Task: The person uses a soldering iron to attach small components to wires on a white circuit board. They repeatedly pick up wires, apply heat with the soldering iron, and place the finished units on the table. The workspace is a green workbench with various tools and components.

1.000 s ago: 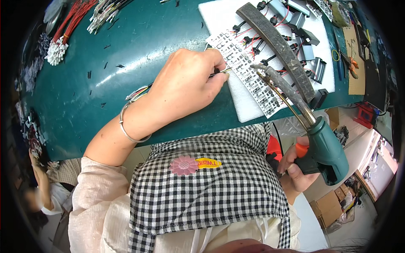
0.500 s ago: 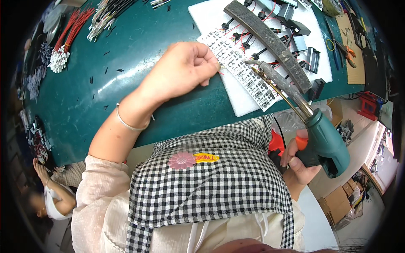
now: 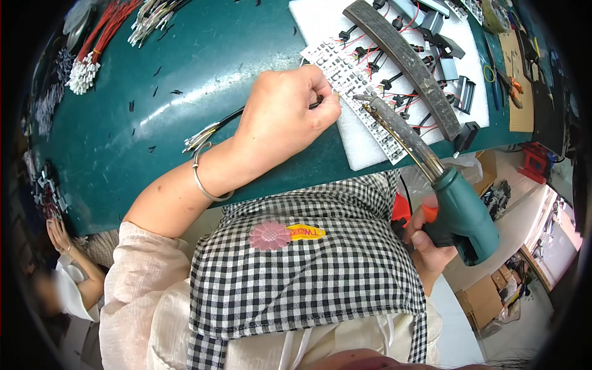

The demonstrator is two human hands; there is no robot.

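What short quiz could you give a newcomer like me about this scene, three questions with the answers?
1. Short answer: Which hand holds the green, pistol-shaped soldering tool?

2. Multiple choice: The flat white circuit-board panel mostly rests on: (a) brown cardboard; (b) a white foam sheet; (c) a checked cloth.

3. True or false: The left hand grips a thin black cable with multicoloured wire ends.

Key: 1. The right hand. 2. b. 3. True.
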